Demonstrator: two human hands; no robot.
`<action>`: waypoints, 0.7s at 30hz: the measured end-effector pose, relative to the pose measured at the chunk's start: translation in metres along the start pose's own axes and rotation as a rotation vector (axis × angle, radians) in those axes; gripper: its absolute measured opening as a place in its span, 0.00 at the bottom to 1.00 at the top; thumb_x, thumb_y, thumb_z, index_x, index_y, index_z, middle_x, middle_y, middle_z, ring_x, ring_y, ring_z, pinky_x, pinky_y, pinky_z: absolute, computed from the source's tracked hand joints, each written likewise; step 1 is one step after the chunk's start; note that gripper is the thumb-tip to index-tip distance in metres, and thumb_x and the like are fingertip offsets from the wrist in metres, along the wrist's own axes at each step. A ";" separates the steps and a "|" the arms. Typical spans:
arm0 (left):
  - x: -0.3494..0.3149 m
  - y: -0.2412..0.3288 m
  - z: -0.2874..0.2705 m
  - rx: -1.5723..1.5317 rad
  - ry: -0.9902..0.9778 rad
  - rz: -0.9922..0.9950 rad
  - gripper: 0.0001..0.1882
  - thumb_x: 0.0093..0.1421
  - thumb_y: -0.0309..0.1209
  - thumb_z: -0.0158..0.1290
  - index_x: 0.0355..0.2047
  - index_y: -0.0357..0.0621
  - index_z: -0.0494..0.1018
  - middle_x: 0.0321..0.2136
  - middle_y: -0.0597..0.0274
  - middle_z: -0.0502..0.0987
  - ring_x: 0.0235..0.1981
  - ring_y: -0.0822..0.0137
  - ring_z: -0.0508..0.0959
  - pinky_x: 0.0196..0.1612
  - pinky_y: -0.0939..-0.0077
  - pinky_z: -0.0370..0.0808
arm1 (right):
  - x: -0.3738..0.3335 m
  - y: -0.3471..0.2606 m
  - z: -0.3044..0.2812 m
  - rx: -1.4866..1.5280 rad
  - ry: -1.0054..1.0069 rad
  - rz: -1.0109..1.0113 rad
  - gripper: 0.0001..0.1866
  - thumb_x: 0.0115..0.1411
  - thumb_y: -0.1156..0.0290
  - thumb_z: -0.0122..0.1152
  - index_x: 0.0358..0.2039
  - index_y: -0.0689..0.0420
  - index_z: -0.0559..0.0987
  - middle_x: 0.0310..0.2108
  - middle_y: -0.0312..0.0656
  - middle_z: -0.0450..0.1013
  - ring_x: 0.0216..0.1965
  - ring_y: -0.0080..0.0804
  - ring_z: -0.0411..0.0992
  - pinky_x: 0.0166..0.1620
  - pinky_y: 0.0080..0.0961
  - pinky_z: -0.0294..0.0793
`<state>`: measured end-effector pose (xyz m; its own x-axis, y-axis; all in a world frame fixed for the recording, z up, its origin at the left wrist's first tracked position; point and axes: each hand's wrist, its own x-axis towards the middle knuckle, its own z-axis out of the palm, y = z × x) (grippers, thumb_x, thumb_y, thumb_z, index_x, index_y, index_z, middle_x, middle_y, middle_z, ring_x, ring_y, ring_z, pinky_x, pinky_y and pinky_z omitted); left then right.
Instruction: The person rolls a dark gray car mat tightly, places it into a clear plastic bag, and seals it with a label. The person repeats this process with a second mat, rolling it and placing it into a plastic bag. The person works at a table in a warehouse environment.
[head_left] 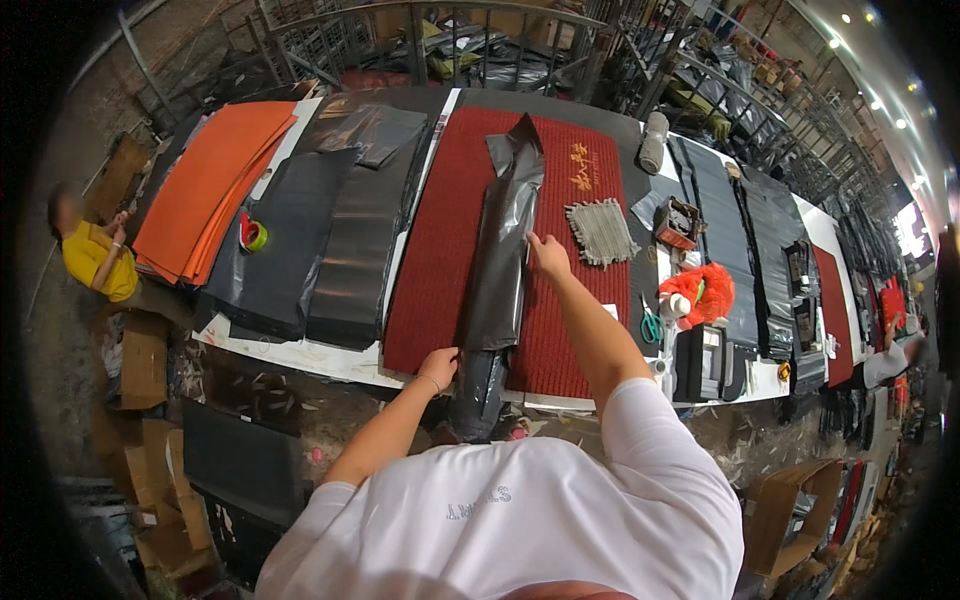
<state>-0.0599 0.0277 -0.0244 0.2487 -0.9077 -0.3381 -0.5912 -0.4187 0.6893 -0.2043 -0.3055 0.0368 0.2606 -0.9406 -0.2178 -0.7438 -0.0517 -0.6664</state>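
Observation:
A red ribbed mat with gold lettering lies flat on the long table in front of me. Across its middle stretches a glossy black plastic bag, long and bulging, its far end crumpled. The bag's near part hangs over the table edge toward me; what it contains, if anything, is hidden. My left hand is closed at the bag's near left edge. My right hand pinches the bag's right edge about halfway along. A grey woven fringed cloth lies on the mat just beyond my right hand.
Orange sheets, dark sheets and a green-and-red tape roll lie to the left. On the right are teal scissors, a red fluffy bundle and a small box. A person in yellow stands at the left end.

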 end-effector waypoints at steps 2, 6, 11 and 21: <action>-0.002 -0.009 0.005 -0.043 0.007 -0.004 0.17 0.64 0.28 0.51 0.51 0.39 0.76 0.47 0.37 0.79 0.49 0.38 0.78 0.52 0.53 0.76 | 0.019 -0.009 0.005 -0.025 -0.093 -0.046 0.38 0.65 0.37 0.52 0.46 0.67 0.80 0.50 0.63 0.77 0.54 0.60 0.76 0.57 0.48 0.73; 0.001 -0.027 0.016 -0.074 0.031 0.043 0.18 0.62 0.26 0.52 0.52 0.38 0.76 0.50 0.39 0.78 0.51 0.39 0.77 0.54 0.54 0.75 | 0.026 -0.019 0.011 -0.183 -0.044 -0.256 0.26 0.66 0.47 0.53 0.43 0.59 0.83 0.45 0.57 0.80 0.49 0.57 0.78 0.52 0.49 0.76; -0.012 -0.032 0.016 -0.090 0.058 0.041 0.16 0.60 0.25 0.52 0.48 0.37 0.77 0.45 0.40 0.80 0.49 0.39 0.78 0.54 0.54 0.75 | -0.034 -0.040 0.017 -0.085 0.129 -0.374 0.19 0.68 0.55 0.53 0.36 0.59 0.81 0.34 0.58 0.79 0.40 0.60 0.77 0.44 0.54 0.74; -0.024 0.004 -0.004 0.029 0.044 0.046 0.15 0.59 0.26 0.52 0.46 0.36 0.76 0.47 0.41 0.78 0.49 0.38 0.77 0.53 0.50 0.75 | -0.133 0.017 0.025 -0.183 -0.120 -0.047 0.37 0.62 0.42 0.56 0.56 0.63 0.66 0.52 0.67 0.73 0.51 0.64 0.76 0.54 0.54 0.75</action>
<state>-0.0657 0.0477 -0.0110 0.2543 -0.9265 -0.2774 -0.6244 -0.3764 0.6845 -0.2363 -0.1729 0.0362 0.3605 -0.8896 -0.2803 -0.8258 -0.1647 -0.5394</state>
